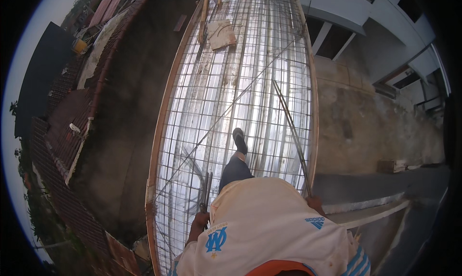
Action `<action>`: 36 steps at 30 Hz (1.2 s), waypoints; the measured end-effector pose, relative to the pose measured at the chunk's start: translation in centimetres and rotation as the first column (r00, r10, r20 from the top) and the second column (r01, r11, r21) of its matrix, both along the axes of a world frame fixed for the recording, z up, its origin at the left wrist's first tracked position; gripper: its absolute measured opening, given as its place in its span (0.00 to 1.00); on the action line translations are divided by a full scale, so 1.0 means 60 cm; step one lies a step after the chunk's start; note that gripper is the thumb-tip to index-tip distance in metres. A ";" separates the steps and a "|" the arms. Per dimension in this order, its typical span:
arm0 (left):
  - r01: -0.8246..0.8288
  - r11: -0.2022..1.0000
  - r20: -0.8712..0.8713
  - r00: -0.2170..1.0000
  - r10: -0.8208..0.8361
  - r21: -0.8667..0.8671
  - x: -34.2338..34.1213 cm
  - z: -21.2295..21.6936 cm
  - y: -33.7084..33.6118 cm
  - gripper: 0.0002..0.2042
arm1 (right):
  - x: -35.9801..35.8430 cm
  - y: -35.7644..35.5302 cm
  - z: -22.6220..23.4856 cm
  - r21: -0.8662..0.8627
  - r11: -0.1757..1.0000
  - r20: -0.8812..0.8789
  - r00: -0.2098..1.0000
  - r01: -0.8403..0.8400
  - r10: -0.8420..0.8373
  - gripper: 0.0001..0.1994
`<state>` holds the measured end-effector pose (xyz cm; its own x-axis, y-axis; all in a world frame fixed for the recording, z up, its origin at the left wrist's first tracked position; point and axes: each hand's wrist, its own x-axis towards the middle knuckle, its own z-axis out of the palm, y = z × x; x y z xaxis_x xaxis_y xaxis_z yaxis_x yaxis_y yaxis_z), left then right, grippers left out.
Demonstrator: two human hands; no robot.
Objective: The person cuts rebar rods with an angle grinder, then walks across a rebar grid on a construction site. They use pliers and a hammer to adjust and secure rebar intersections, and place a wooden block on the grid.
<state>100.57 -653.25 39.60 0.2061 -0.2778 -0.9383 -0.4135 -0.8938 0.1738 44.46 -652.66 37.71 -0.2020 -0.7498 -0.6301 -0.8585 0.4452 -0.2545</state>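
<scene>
White shirt [262, 223] below; left hand [199, 221] grips upright tool [207, 192]

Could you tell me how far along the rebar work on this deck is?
Already done: a rebar grid covers the metal deck. In hand: the left hand grips short bars, and the right hand holds a long bar lying diagonally across the grid. Left: that loose bar is not yet set in line.

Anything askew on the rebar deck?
Yes: one long rebar lies diagonally across the rebar grid, its near end at the right hand. A flat board sits crooked at the far end.
</scene>
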 end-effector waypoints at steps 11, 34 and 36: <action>0.059 0.988 -0.084 0.994 -0.072 -0.143 0.045 -0.070 -0.539 0.16 | 0.043 -0.333 -0.089 -0.078 0.997 0.026 0.999 -0.017 0.019 0.18; 0.035 0.999 0.099 0.995 -0.031 -0.039 -0.285 -0.027 -1.086 0.20 | -0.258 -1.042 0.021 -0.031 0.872 0.284 0.840 0.489 -0.462 0.16; 0.048 0.999 0.085 0.995 -0.046 -0.021 -0.340 0.018 -1.127 0.19 | -0.316 -1.079 -0.003 -0.020 0.912 0.309 0.870 0.410 -0.384 0.15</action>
<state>80.15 -720.88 40.65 0.2708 -0.3105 -0.9112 -0.4693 -0.8690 0.1567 25.48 -717.38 37.56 -0.3104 -0.6971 -0.6463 -0.4945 0.6991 -0.5165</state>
